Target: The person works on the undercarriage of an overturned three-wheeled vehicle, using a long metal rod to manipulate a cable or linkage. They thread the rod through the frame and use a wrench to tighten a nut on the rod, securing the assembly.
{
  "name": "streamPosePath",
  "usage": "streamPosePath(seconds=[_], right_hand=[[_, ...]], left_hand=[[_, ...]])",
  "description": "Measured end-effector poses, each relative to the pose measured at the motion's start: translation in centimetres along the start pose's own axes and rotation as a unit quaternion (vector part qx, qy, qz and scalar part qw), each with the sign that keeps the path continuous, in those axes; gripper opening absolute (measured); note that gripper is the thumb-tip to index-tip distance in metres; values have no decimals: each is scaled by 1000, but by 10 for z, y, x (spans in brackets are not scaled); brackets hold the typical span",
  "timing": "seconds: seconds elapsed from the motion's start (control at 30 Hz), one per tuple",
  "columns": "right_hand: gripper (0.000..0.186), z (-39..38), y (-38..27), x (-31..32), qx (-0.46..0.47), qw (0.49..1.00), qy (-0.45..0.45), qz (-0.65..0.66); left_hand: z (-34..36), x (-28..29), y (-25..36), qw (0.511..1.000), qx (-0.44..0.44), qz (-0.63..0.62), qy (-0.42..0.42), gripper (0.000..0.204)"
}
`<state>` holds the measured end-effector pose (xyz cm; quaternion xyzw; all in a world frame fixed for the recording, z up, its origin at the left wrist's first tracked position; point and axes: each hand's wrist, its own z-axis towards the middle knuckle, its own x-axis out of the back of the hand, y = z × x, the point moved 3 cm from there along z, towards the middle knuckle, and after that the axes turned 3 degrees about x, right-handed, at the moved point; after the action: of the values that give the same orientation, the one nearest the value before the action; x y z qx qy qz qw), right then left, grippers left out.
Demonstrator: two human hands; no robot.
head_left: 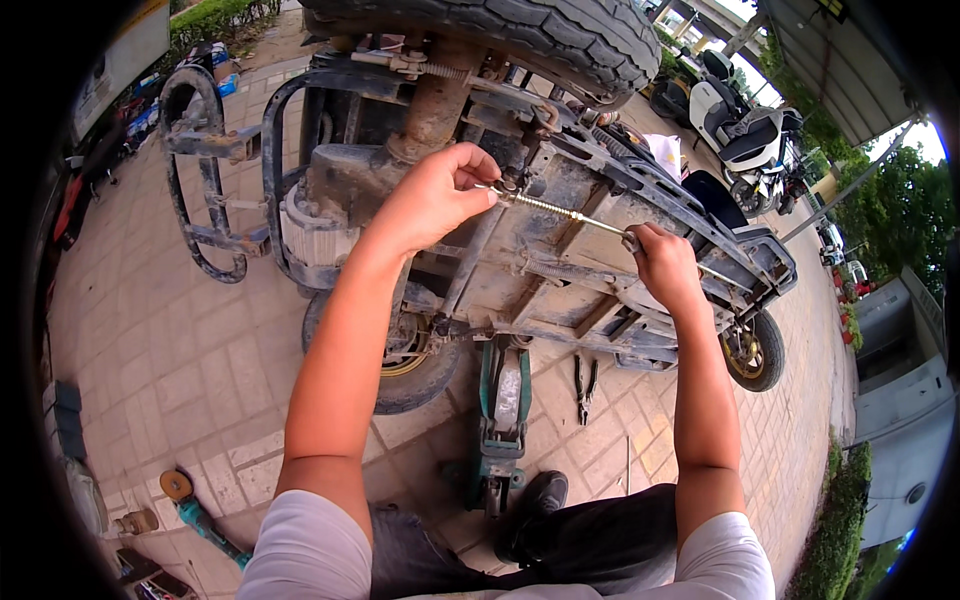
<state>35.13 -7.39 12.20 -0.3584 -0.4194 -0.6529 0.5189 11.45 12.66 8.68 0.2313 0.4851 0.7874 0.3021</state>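
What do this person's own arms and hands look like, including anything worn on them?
Short, pale grey-white sleeves cover the upper arms; the forearms are bare, with no visible markings. The left grip and right grip are ungloved human hands. I see no watch or bracelet at either wrist.

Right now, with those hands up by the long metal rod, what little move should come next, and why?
Maybe the left hand should steady the rod beside its coil spring, because that hand is right by that spot, while the right hand grips the rod farther along.
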Motion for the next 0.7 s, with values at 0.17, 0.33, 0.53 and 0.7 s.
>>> streamPosePath(seconds=[0.17, 0.33, 0.53, 0.7], right_hand=[[15, -1, 1, -1, 2, 1000, 2, 0], [15, -1, 2, -1, 5, 1000, -3, -1], [14, -1, 1, -1, 4, 1000, -3, 1], [14, 0, 2, -2, -4, 1000, -11, -2]], left_hand=[[0, 3, -6, 985, 163, 51, -12, 18], [-4, -1, 2, 999, -10, 35, 12, 23], [-1, 1, -9, 991, 122, 49, 1, 13], [-5, -2, -3, 998, 39, 44, -4, 17]])
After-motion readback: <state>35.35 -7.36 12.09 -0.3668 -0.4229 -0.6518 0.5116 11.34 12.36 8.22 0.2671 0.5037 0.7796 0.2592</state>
